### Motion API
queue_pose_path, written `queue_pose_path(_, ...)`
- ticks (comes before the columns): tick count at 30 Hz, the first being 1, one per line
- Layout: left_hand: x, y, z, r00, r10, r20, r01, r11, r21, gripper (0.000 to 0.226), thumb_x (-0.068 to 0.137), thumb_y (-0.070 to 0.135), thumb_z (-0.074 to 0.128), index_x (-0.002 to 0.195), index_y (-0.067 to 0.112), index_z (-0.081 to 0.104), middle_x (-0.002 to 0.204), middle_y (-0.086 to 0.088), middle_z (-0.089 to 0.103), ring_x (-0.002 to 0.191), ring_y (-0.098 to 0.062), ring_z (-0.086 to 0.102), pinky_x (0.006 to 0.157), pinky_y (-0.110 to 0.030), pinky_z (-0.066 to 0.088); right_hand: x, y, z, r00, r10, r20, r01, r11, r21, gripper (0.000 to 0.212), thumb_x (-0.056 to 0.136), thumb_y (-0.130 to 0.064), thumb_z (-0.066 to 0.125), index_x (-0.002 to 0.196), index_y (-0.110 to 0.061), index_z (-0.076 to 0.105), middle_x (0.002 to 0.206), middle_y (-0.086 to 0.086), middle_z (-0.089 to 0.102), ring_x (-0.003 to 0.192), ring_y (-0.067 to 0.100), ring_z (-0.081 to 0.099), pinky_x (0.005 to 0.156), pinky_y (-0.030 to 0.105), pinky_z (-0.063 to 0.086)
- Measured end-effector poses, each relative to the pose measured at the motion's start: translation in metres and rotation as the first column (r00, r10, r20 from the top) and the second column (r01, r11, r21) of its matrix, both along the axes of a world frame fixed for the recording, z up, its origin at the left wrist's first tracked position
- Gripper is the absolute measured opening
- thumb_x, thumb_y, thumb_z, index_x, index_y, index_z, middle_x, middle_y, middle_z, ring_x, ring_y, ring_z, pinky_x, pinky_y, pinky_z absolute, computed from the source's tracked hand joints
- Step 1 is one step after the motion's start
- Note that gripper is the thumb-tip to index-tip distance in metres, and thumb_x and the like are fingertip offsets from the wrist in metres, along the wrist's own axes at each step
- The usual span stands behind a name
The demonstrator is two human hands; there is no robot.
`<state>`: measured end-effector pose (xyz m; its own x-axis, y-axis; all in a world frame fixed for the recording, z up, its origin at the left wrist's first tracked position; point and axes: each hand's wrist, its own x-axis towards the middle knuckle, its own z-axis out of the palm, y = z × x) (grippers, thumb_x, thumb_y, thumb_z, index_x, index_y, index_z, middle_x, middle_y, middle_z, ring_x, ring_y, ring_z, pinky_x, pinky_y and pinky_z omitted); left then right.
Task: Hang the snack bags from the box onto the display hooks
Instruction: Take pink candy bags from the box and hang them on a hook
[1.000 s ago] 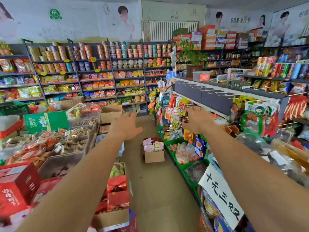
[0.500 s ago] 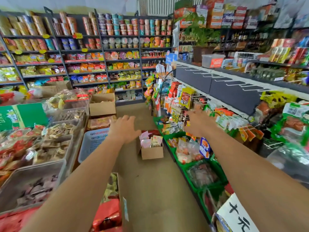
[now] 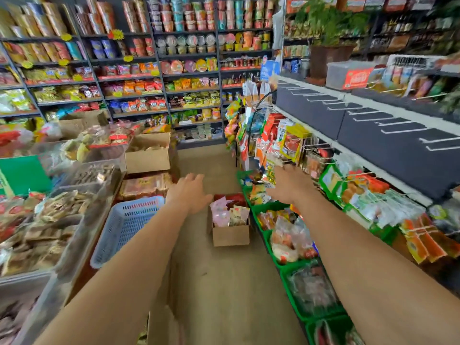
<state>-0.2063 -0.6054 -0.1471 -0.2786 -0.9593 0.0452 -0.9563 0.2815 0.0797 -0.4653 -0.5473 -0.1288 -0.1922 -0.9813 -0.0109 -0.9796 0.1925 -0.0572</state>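
Shop aisle floor [image 3: 224, 282]: box [image 3: 230, 234] ahead, both hands, left [image 3: 190, 194] and right [image 3: 288, 185], spread, empty. Best pinch 1 snack bag [image 3: 239, 215] by its top, then hang it.

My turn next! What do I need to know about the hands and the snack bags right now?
Left hand: open, holding nothing, stretched out over the aisle.
Right hand: holding nothing as far as can be seen, out near the hanging snacks.
Cardboard box: on the floor ahead, snack bags standing in it.
Empty display hooks: on the dark panel to the right.
Done: no bag picked up at this moment.
Left: take bags from the box and hang them.
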Motion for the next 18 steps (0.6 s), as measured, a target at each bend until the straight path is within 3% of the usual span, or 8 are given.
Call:
queue_pose_path(9,-0.062,-0.147,-0.026,1.0,0.015,0.006,-0.015,0.999,0.029,0.065,0.091,0.046,0.052,0.148,0.023,0.031,0.148,-0.008,0.04,0.131,-0.031,0.043,0.101,-0.047,0.041,-0.057,-0.164,-0.034,1.0,0.025,0.015,-0.025,0.998,0.055,0.072,0.089,-0.052,0.059,0.147,-0.019,0.033,0.149,0.013,0.035,0.134,0.038,0.037,0.101,0.054,0.041)
queue_pose_path(14,-0.078,-0.275,-0.051,1.0,-0.012,-0.016,0.013,1.0,0.024,0.063,0.088,0.047,0.055,0.142,0.021,0.038,0.143,-0.008,0.044,0.128,-0.031,0.046,0.1,-0.048,0.044,-0.081,-0.285,-0.06,1.0,0.009,-0.028,-0.006,0.995,0.099,0.077,0.089,-0.056,0.06,0.15,-0.019,0.031,0.15,0.013,0.037,0.136,0.038,0.036,0.103,0.055,0.039)
queue_pose_path(18,-0.079,-0.384,-0.062,0.997,-0.05,0.06,0.048,0.998,0.034,0.06,0.088,0.047,0.054,0.14,0.021,0.042,0.139,-0.008,0.047,0.124,-0.032,0.048,0.098,-0.048,0.045,-0.087,-0.393,-0.061,0.999,0.01,-0.037,-0.005,0.99,0.138,0.079,0.09,-0.055,0.06,0.151,-0.017,0.03,0.15,0.014,0.037,0.136,0.037,0.038,0.103,0.052,0.043)
